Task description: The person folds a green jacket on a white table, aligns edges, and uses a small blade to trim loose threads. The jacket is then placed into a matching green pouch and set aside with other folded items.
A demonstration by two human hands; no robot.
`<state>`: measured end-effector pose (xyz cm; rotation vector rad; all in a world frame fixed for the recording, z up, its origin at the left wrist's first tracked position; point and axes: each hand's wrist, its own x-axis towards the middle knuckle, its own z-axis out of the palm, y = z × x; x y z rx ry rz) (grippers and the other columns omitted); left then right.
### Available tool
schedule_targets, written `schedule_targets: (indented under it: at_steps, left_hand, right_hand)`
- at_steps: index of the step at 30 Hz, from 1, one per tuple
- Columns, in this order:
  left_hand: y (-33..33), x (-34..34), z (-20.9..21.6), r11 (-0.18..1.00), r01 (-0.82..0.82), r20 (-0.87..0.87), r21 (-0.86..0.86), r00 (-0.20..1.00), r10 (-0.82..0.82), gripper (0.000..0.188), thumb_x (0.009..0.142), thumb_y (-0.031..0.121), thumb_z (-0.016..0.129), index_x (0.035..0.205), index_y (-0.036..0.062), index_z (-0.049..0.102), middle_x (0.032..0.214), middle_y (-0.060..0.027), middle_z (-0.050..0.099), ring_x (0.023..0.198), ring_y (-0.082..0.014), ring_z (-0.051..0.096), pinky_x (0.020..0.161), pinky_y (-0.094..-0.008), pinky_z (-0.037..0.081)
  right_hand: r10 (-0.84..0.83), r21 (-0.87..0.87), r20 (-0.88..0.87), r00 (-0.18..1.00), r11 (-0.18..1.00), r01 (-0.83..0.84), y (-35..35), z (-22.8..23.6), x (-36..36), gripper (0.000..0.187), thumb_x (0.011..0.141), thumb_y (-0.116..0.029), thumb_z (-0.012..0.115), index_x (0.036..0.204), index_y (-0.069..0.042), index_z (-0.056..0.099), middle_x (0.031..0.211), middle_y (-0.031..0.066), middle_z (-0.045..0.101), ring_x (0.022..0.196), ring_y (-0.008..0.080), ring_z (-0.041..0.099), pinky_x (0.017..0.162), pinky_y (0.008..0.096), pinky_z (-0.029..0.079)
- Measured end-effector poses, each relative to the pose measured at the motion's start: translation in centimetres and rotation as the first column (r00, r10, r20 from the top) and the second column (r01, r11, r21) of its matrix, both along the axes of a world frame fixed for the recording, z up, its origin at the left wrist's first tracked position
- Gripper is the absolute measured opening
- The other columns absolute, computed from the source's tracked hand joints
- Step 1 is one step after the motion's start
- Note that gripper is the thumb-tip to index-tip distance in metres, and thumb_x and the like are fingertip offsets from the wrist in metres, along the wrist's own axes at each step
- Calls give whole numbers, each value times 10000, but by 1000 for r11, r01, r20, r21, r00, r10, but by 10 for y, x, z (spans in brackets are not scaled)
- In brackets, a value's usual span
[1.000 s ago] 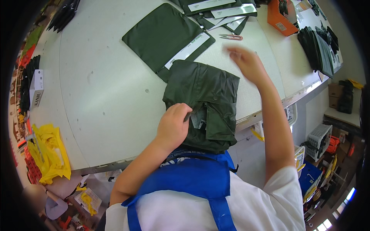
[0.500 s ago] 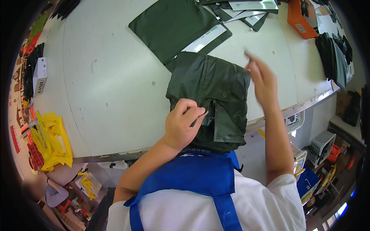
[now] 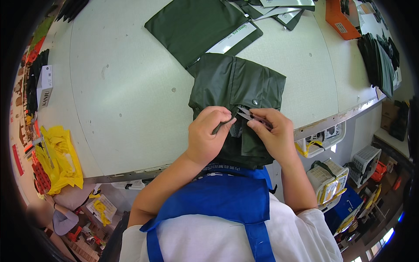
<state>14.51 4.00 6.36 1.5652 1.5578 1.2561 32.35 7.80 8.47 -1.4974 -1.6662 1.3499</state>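
A dark green garment with a snap button and a flap lies folded at the table's front edge, partly over my lap. My left hand is closed in a pinch on the garment's edge beside an opening where mesh lining shows. From the right, my right hand grips a pair of thread snips. Their two blades stand apart and point at the opening, close to my left fingertips. Whether a thread lies between the blades is too small to tell.
A flat green pouch with a white label lies beyond the garment on the table. An orange box and stacked dark pieces sit at right. Yellow fabric hangs off the left edge. White baskets stand below right; a person is lower left.
My right hand has come in from the far right side of the garment to the opening, now with the snips showing. My left hand keeps its pinch in nearly the same place.
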Motion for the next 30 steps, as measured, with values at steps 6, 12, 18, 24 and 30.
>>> schedule_targets:
  at_steps: [6, 12, 18, 24, 30]
  left_hand:
    - [-3, 1, -3, 997, 50, -92, 62, 995, -44, 212, 703, -119, 720, 820, 3, 592, 895, -119, 645, 762, -218, 634, 668, -284, 522]
    - [-9, -5, 0, 992, 116, -194, 42, 975, -106, 246, 704, -98, 710, 907, 21, 641, 938, -105, 613, 742, -223, 616, 643, -291, 508]
    - [-35, -24, 14, 994, -17, -501, -111, 865, -41, 512, 719, 34, 737, 1192, 64, 546, 1056, -130, 532, 962, -273, 521, 823, -347, 444]
    - [-50, -33, 14, 910, -95, -139, -404, 989, 41, 323, 775, -16, 641, 1084, 26, 557, 999, -113, 547, 872, -215, 556, 745, -327, 481]
    - [-50, -39, 33, 906, -15, -59, -423, 998, -11, 368, 715, -90, 550, 1062, 30, 569, 997, -106, 551, 869, -210, 561, 707, -310, 496]
  right_hand:
    - [-66, -84, -75, 995, 995, 60, -5, -7, 1, 197, 811, -65, 718, 988, 5, 667, 846, 81, 656, 769, 130, 632, 678, 245, 506]
    - [-428, -30, -126, 895, 903, 428, 20, -24, 31, 245, 836, -72, 702, 1068, -16, 644, 837, 5, 624, 718, 60, 544, 648, 198, 442]
    - [-424, 133, 298, 855, 906, 403, 32, -105, 98, 297, 882, -156, 652, 1157, -48, 613, 944, 122, 646, 783, 209, 613, 722, 327, 496]
    - [75, 524, 230, 970, 830, -188, -41, -18, 69, 508, 791, -135, 712, 1252, -31, 525, 1199, 178, 553, 1080, 345, 533, 921, 430, 435]
    - [344, 183, 535, 771, 844, -504, -63, 3, -7, 679, 651, -141, 780, 1267, -66, 505, 1234, 129, 501, 1089, 327, 520, 935, 415, 427]
